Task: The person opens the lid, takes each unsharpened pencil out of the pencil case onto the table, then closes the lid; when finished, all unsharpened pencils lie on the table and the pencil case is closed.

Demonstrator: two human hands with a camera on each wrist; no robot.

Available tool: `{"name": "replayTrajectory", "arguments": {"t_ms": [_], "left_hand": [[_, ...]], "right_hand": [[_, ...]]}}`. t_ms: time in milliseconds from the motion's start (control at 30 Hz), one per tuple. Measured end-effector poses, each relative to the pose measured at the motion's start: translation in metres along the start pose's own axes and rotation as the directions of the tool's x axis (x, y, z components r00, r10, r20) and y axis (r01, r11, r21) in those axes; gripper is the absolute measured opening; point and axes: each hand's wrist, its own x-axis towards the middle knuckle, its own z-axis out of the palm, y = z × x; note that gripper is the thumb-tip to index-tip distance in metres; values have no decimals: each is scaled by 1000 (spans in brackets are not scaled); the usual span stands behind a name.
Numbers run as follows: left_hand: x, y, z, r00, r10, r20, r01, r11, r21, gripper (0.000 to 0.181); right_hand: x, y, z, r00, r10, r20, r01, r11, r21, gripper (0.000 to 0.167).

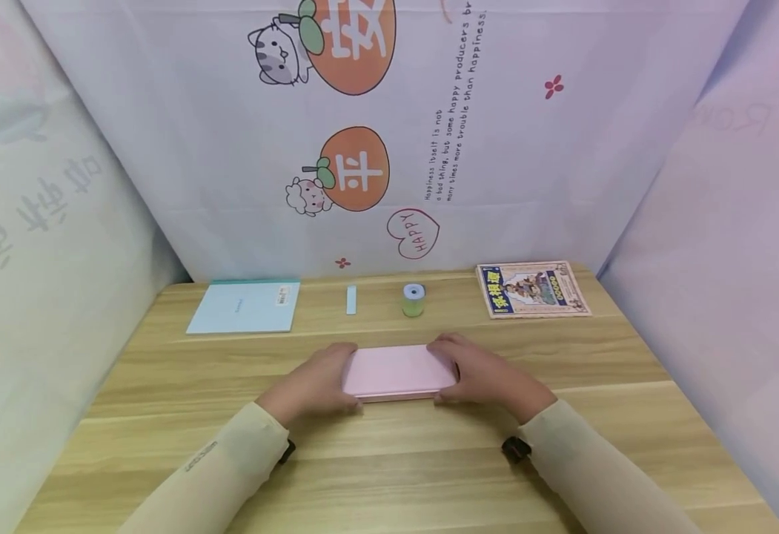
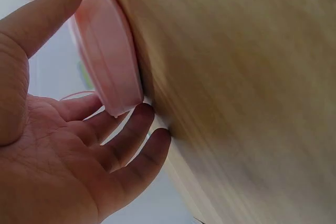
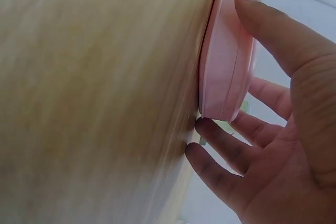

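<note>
A flat pink case (image 1: 399,369) with rounded edges lies lengthwise across the middle of the wooden table. At its left end my left hand (image 1: 322,380) grips it, thumb on the near side and fingers round the far side. My right hand (image 1: 481,374) holds the right end in the same way. In the left wrist view the thumb presses the side of the pink case (image 2: 107,51), while fingertips reach its far corner by the tabletop. A thin seam runs along the pink case (image 3: 228,61) in the right wrist view, with the right thumb against it.
Along the back of the table (image 1: 389,475) lie a light blue notebook (image 1: 245,308), a small pale blue strip (image 1: 351,300), a green and white pencil sharpener (image 1: 413,300) and an illustrated book (image 1: 532,289). Printed cloth walls (image 1: 529,163) stand behind and at both sides.
</note>
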Motion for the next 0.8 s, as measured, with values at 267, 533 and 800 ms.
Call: {"name": "replayTrajectory", "arguments": {"t_ms": [267, 533, 800], "left_hand": [[4, 6, 2, 1000, 4, -18, -2, 994, 112, 96], [4, 9, 3, 1000, -7, -18, 10, 990, 141, 96], [4, 6, 5, 999, -23, -33, 27, 991, 130, 96]], "right_hand": [[3, 1, -1, 1000, 12, 12, -11, 999, -32, 86], [3, 0, -3, 1000, -10, 2, 10, 996, -94, 85], [3, -2, -4, 1000, 3, 2, -3, 996, -93, 85]]}}
